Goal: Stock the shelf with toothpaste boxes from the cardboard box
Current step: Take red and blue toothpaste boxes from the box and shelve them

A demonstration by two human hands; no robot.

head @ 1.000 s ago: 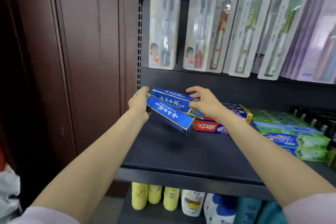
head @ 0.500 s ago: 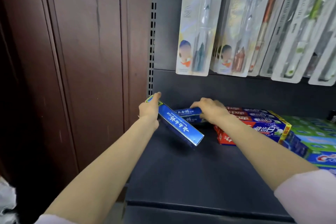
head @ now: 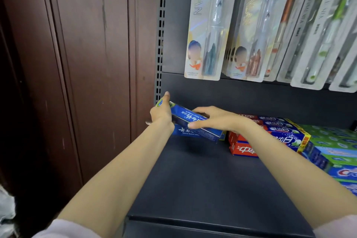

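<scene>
Dark metal shelving [head: 202,179] fills the head view, with a brown wooden door [head: 87,63] beside its left upright and toothbrush packs [head: 206,25] hung above the grip. Two blue toothpaste boxes are held at the shelf's back left corner. The upper blue box [head: 183,115] is clasped at its far-left end by the left hand [head: 161,114], thumb raised over the end flap. Its long axis runs from that grip down and to the right, ending just left of the red boxes [head: 243,148]. The right hand [head: 218,120] is laid over the box's right half, fingers curled around it. The lower blue box [head: 195,134] is seen directly beneath the grip, lying nearly parallel. Stacked blue and green boxes [head: 328,147] are ranged to the right of the right wrist.
</scene>
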